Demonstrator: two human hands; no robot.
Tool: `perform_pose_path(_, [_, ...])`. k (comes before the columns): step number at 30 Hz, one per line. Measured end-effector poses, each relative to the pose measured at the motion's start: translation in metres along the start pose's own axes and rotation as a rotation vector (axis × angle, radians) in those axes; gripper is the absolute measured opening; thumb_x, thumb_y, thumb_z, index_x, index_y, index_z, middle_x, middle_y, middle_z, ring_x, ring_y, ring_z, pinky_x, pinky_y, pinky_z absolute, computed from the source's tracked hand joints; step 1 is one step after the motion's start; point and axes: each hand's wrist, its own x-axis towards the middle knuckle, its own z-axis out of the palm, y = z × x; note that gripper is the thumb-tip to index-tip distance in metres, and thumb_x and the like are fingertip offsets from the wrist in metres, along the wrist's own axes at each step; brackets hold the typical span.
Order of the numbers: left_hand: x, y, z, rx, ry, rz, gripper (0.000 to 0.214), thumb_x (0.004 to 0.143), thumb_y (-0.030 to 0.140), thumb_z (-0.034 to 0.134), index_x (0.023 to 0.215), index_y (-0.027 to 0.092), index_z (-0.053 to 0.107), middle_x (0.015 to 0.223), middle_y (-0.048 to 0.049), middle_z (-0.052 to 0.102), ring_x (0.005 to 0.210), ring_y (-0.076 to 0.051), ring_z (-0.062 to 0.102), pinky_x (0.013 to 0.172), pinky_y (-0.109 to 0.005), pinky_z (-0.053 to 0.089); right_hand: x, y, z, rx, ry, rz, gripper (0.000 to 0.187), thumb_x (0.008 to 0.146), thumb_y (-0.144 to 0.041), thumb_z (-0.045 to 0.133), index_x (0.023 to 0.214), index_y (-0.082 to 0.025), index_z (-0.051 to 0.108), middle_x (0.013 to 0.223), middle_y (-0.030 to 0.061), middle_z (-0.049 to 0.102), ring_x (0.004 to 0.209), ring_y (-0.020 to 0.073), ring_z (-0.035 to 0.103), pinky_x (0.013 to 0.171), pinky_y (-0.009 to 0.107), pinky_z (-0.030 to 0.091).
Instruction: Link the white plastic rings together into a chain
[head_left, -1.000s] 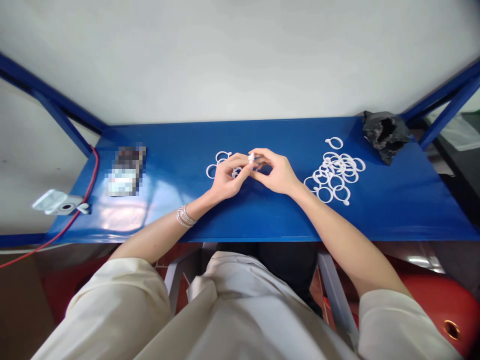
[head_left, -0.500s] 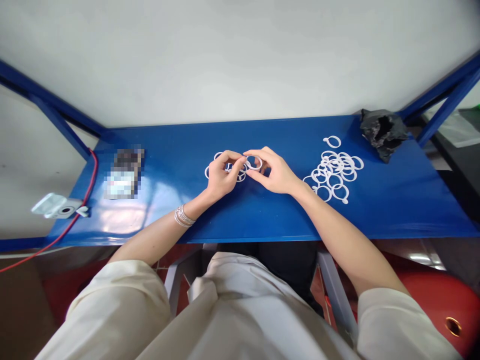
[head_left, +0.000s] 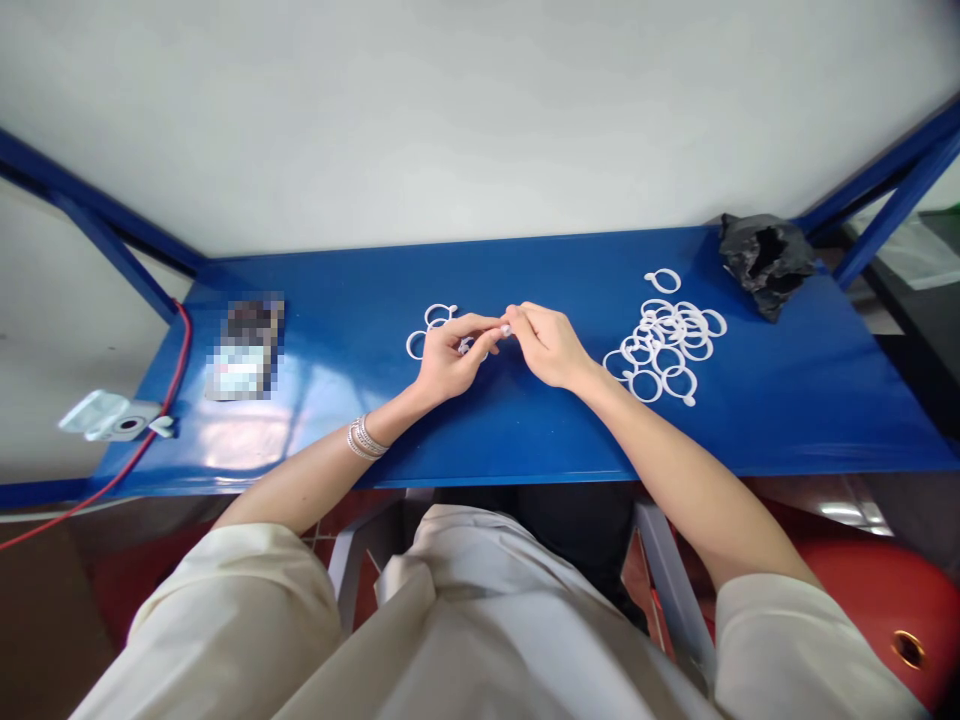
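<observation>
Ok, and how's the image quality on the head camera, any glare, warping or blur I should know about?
In the head view, pale glare lies on the blue bench top, left of the left hand; wide-angle warping makes the blue frame strut lean inward; a pixelated block hides one object; the small white piece at the fingertips is too small to make out.

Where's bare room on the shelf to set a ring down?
Blue painted shelf is open between the pixelated rectangular object and the few white plastic rings by the left hand; crowded at the larger white ring pile.
</observation>
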Motion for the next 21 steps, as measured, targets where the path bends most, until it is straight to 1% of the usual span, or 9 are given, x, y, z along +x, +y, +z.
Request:
perform_pose_path(2, [0.000,0.002,0.000,0.019,-0.020,0.041,0.023,0.103,0.038,0.071,0.103,0.019,0.084,0.088,-0.0058,0.083,0.067,-0.011,0.073,0.067,-0.025,0.059,0.001,-0.003,-0.001,0.014,0.064,0.087,0.077,0.107,-0.079,0.031,0.071,-0.020,0.066,0.073,0.0068,0.069,0.071,0.0192,0.065,0.071,0.033,0.045])
perform_pose_path(4, [-0.001,0.003,0.000,0.032,-0.016,0.058,0.024,0.105,0.037,0.068,0.102,0.019,0.083,0.088,-0.0058,0.082,0.067,-0.010,0.072,0.067,-0.024,0.058,0.001,-0.005,-0.002,0.051,0.119,0.144,0.081,0.102,-0.085,0.036,0.063,-0.020,0.063,0.063,0.0051,0.066,0.062,0.0170,0.062,0.065,0.032,0.042])
perform_pose_path(7, [0.000,0.002,-0.001,0.045,0.000,0.056,0.026,0.106,0.039,0.067,0.099,0.018,0.081,0.086,-0.0055,0.080,0.065,-0.010,0.070,0.065,-0.024,0.057,0.003,-0.006,-0.006,0.132,0.180,0.181,0.081,0.099,-0.086,0.045,0.053,-0.020,0.057,0.052,0.0025,0.057,0.052,0.0138,0.055,0.058,0.030,0.038])
perform_pose_path(11, [0.001,0.002,-0.002,0.087,0.007,0.085,0.025,0.106,0.037,0.067,0.094,0.018,0.078,0.078,-0.0038,0.076,0.064,-0.010,0.067,0.066,-0.026,0.056,0.005,-0.002,-0.010,0.261,0.210,0.219,0.078,0.097,-0.084,0.052,0.050,-0.021,0.053,0.049,0.0008,0.050,0.047,0.0116,0.047,0.050,0.029,0.033])
perform_pose_path(13, [0.001,0.003,-0.002,0.110,0.009,0.113,0.024,0.106,0.035,0.067,0.093,0.018,0.077,0.076,-0.0033,0.075,0.065,-0.011,0.065,0.066,-0.026,0.055,0.006,-0.001,-0.010,0.307,0.213,0.244,0.077,0.097,-0.083,0.053,0.051,-0.021,0.051,0.049,0.0004,0.048,0.046,0.0109,0.044,0.048,0.028,0.031])
perform_pose_path(16, [0.000,0.003,-0.002,0.145,0.007,0.154,0.019,0.105,0.032,0.068,0.095,0.018,0.076,0.080,-0.0036,0.076,0.067,-0.010,0.065,0.068,-0.027,0.054,0.006,-0.002,-0.004,0.354,0.193,0.273,0.076,0.095,-0.083,0.057,0.051,-0.021,0.050,0.050,0.0004,0.048,0.046,0.0103,0.043,0.047,0.028,0.030])
perform_pose_path(18, [-0.001,0.002,-0.002,0.168,-0.009,0.170,0.015,0.104,0.031,0.069,0.102,0.018,0.076,0.083,-0.0032,0.076,0.068,-0.010,0.065,0.071,-0.027,0.055,0.004,-0.003,0.002,0.372,0.158,0.285,0.076,0.093,-0.083,0.060,0.050,-0.021,0.050,0.051,0.0004,0.049,0.047,0.0102,0.043,0.047,0.028,0.030])
perform_pose_path(21, [-0.001,-0.001,-0.003,0.193,-0.033,0.200,0.015,0.101,0.031,0.072,0.108,0.018,0.074,0.083,-0.0016,0.075,0.068,-0.010,0.065,0.073,-0.028,0.055,0.002,-0.005,0.010,0.389,0.088,0.297,0.076,0.090,-0.086,0.060,0.052,-0.021,0.053,0.051,0.0003,0.050,0.049,0.0106,0.045,0.049,0.028,0.030])
